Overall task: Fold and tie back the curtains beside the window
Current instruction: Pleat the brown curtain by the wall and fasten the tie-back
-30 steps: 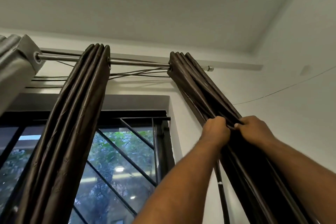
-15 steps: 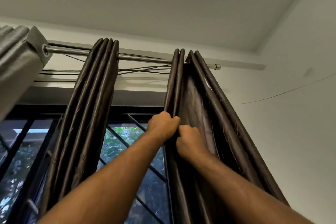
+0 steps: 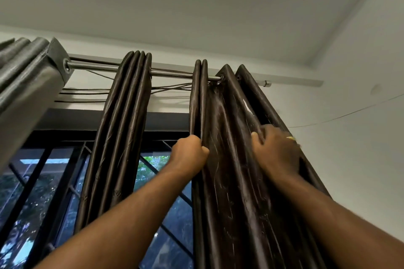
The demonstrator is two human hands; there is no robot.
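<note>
- View points upward at a metal curtain rod (image 3: 175, 75) mounted below the ceiling, above a barred window (image 3: 43, 181).
- Three bunches of fabric hang from the rod by eyelets: a grey curtain (image 3: 24, 85) at the rod's left end, a dark brown middle curtain bundle (image 3: 118, 129) packed into tight pleats, and the dark brown right curtain (image 3: 231, 159) near the rod's right end.
- Right curtain: two narrow pleats pressed together on its left side; to their right the fabric is spread wider, with two peaked folds at the top by the rod's end cap (image 3: 267, 83).
- Left hand (image 3: 189, 155): fist closed on the two narrow left pleats, thumb tip showing on the front of the cloth, forearm reaching up from the lower left.
- Right hand (image 3: 276, 150): fingers curled over a fold on the curtain's right side, palm against the fabric; how firm the hold is cannot be told, as the hand is slightly blurred. A yellow ring (image 3: 290, 137) shows on one finger.
- The two hands are apart, with the spread middle panel of the right curtain between them.
- Thin dark cords (image 3: 87, 94) run along the wall under the rod, behind the curtains; a thin wire (image 3: 349, 113) crosses the right-hand wall.
- Green foliage is visible through the window glass.
</note>
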